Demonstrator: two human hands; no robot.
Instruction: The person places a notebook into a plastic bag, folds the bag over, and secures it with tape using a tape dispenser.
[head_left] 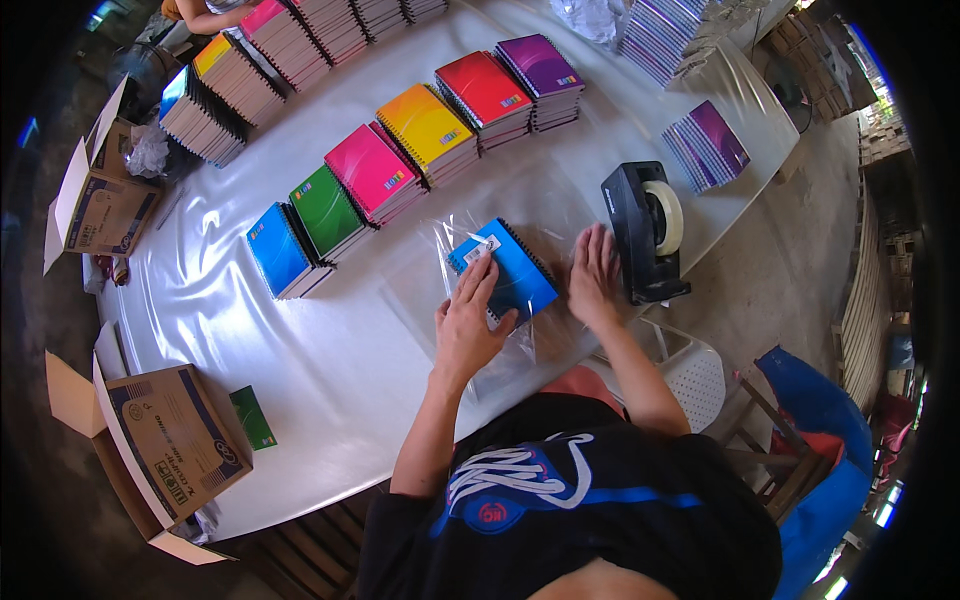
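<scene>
Blue spiral-bound notebook lies amid clear crinkled plastic film, left hand spread wide on its cover, right hand with fingers nearly together beside black tape dispenser; I judge loose film could bunch if the notebook slides.

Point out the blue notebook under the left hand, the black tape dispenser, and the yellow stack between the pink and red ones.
Blue notebook (pixel 520 277): head view, on its uncovered front face.
Tape dispenser (pixel 631 230): head view, on its black body.
Yellow stack (pixel 424 120): head view, on the top cover.
</scene>
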